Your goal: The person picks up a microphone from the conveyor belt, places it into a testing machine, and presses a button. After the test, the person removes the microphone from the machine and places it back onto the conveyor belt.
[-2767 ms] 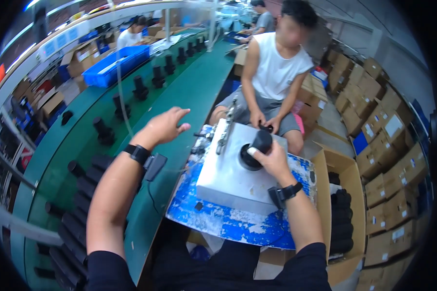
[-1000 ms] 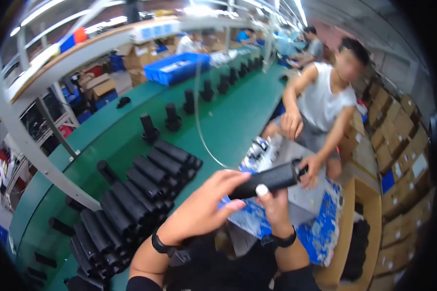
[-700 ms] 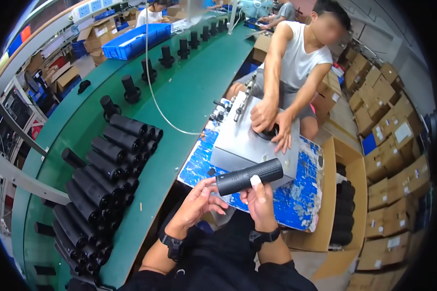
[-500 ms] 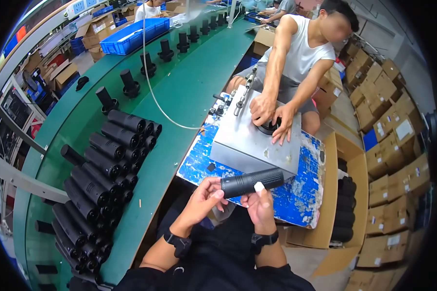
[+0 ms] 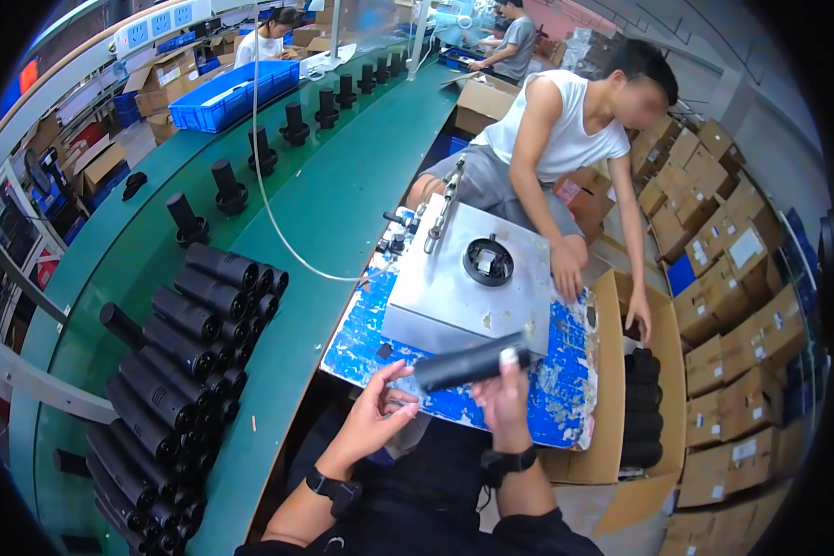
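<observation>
A black cylindrical housing (image 5: 459, 367), blurred by motion, lies nearly level above the near edge of the blue worktable (image 5: 354, 347). My right hand (image 5: 504, 400) grips its right part from below, the thumb with a white covering on top. Just off its left end, my left hand (image 5: 377, 414) is open, fingers apart and curved, holding nothing. Beyond the housing stands a grey metal box (image 5: 426, 310) with a black ring-shaped part (image 5: 488, 262) on its top and a metal clamp lever (image 5: 447, 199) at its left side.
Many similar black cylinders (image 5: 171, 357) are stacked on the green conveyor (image 5: 320, 199) at left; upright black parts (image 5: 230, 185) line it farther off. A co-worker (image 5: 565, 130) sits opposite, one hand reaching into a carton (image 5: 612, 371) of black cylinders. A white hose (image 5: 278, 227) hangs across.
My left hand has come off the housing's end, and the right hand holds it alone. The co-worker's hands have left the ring-shaped part; one now reaches into the carton.
</observation>
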`<move>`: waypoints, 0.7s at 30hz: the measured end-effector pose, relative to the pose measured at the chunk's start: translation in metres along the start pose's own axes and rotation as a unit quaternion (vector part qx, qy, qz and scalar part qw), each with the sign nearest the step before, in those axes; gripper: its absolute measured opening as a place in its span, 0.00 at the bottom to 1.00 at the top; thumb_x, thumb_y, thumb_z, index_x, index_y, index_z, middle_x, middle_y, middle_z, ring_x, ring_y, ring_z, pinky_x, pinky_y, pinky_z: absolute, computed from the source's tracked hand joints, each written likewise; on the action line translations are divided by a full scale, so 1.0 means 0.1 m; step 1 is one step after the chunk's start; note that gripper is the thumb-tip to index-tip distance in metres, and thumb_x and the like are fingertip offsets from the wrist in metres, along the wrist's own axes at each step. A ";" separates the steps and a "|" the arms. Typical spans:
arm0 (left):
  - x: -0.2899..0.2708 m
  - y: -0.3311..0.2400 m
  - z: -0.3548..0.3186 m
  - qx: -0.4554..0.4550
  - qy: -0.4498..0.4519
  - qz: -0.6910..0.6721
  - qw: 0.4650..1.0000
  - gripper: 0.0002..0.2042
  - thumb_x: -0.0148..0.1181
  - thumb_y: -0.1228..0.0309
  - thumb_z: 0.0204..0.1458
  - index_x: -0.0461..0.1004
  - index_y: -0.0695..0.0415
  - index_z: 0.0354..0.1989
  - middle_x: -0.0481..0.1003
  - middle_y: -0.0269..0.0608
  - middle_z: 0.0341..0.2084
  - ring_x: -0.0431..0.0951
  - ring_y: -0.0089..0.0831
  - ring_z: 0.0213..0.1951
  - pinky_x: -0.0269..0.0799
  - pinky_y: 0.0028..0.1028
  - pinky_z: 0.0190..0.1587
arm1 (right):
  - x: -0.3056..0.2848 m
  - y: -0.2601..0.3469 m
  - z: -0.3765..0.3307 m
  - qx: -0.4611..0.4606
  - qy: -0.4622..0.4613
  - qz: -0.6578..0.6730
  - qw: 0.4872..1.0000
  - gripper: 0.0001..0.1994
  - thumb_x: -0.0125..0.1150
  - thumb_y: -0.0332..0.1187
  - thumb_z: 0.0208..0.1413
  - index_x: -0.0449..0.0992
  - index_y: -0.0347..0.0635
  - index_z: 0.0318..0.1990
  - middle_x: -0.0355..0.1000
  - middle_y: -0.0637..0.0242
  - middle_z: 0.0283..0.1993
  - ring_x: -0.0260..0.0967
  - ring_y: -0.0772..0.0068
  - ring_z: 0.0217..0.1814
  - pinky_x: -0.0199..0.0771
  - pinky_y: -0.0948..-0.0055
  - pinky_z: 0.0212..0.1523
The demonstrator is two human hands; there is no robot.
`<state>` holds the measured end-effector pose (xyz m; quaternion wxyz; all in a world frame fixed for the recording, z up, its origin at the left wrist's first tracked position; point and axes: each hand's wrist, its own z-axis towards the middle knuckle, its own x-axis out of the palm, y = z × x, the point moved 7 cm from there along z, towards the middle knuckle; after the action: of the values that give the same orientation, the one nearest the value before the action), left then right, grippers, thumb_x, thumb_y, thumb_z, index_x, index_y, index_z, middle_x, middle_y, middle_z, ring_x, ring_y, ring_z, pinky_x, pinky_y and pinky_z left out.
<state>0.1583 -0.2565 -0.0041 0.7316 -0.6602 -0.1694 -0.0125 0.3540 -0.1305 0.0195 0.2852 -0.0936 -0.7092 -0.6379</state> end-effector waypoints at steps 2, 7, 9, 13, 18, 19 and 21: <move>-0.07 -0.01 0.02 0.015 -0.026 -0.020 0.999 0.25 0.66 0.75 0.62 0.67 0.59 0.67 0.79 0.39 0.52 0.77 0.19 0.43 0.74 0.20 0.45 | 0.19 0.51 0.30 -0.167 -0.003 -0.089 0.982 0.18 0.57 0.43 0.72 0.70 0.36 0.55 0.77 0.59 0.39 0.74 0.73 0.25 0.72 0.76 0.20; -0.14 0.11 0.06 -0.007 -0.009 0.041 0.999 0.21 0.63 0.76 0.64 0.70 0.60 0.65 0.78 0.40 0.54 0.79 0.21 0.45 0.76 0.23 0.49 | 0.22 1.27 1.32 -0.315 -0.035 -0.267 0.910 0.17 0.66 0.38 0.66 0.71 0.36 0.54 0.79 0.60 0.38 0.77 0.75 0.26 0.77 0.76 0.23; -0.21 0.12 0.07 -0.014 -0.018 0.036 0.999 0.18 0.63 0.75 0.65 0.72 0.60 0.62 0.79 0.40 0.53 0.79 0.21 0.44 0.76 0.23 0.48 | 0.20 1.25 1.48 -0.306 -0.033 -0.290 0.906 0.17 0.68 0.35 0.64 0.72 0.36 0.53 0.78 0.62 0.36 0.77 0.75 0.26 0.78 0.75 0.24; -0.43 0.13 0.05 -0.019 -0.041 0.032 0.998 0.17 0.63 0.73 0.66 0.73 0.60 0.61 0.80 0.38 0.50 0.79 0.21 0.44 0.76 0.23 0.47 | 0.19 1.16 1.65 -0.249 -0.026 -0.377 0.892 0.15 0.71 0.34 0.62 0.75 0.37 0.49 0.78 0.65 0.34 0.76 0.76 0.24 0.76 0.76 0.23; -0.55 -0.03 0.39 -0.020 -0.043 0.051 0.998 0.15 0.62 0.71 0.66 0.75 0.59 0.59 0.80 0.37 0.48 0.78 0.20 0.43 0.75 0.23 0.45 | 0.51 1.34 1.86 -0.294 -0.026 -0.584 0.756 0.23 0.78 0.44 0.54 0.76 0.35 0.45 0.80 0.57 0.32 0.81 0.61 0.29 0.79 0.65 0.31; -0.58 -0.12 0.54 0.000 -0.034 0.089 0.995 0.15 0.62 0.71 0.66 0.75 0.60 0.58 0.80 0.36 0.47 0.77 0.20 0.42 0.75 0.23 0.44 | 0.61 1.32 1.89 -0.286 -0.029 -0.627 0.724 0.26 0.79 0.47 0.51 0.76 0.35 0.45 0.80 0.54 0.31 0.81 0.56 0.32 0.80 0.61 0.34; -0.59 -0.28 0.88 0.022 -0.023 0.124 0.992 0.14 0.63 0.70 0.65 0.76 0.60 0.57 0.80 0.35 0.46 0.77 0.20 0.42 0.74 0.22 0.43 | 0.70 1.33 1.89 -0.279 -0.034 -0.670 0.688 0.28 0.80 0.50 0.49 0.77 0.34 0.44 0.80 0.51 0.31 0.82 0.51 0.34 0.81 0.58 0.37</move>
<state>0.0753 -0.1866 0.0139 0.7379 -0.6599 -0.1032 0.0970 0.3089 0.0565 0.1650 -0.2811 0.3093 -0.3819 -0.8243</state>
